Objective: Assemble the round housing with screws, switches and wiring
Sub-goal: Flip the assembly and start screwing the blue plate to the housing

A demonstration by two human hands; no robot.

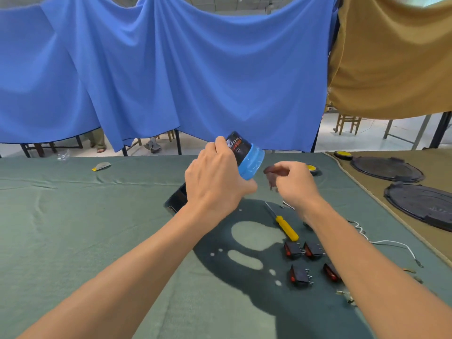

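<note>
My left hand (pixel 215 182) grips a round blue and black housing (pixel 247 155), held tilted above the green table cloth (pixel 73 216). Just right of its blue rim, my right hand (pixel 293 184) pinches a small dark switch (pixel 272 173) with prongs hanging down; it is blurred. A yellow-handled screwdriver (pixel 286 227) lies on the cloth below my hands. Several black rocker switches with red faces (pixel 293 249) lie near my right forearm. A white wire (pixel 391 242) curls to the right of that arm.
A black box (pixel 177 200) sits partly hidden behind my left wrist. Two black round plates (pixel 386 168) lie on a tan cloth at the right. A yellow-centred tape roll (pixel 313 168) rests behind my right hand. Blue and tan curtains hang past the table's far edge.
</note>
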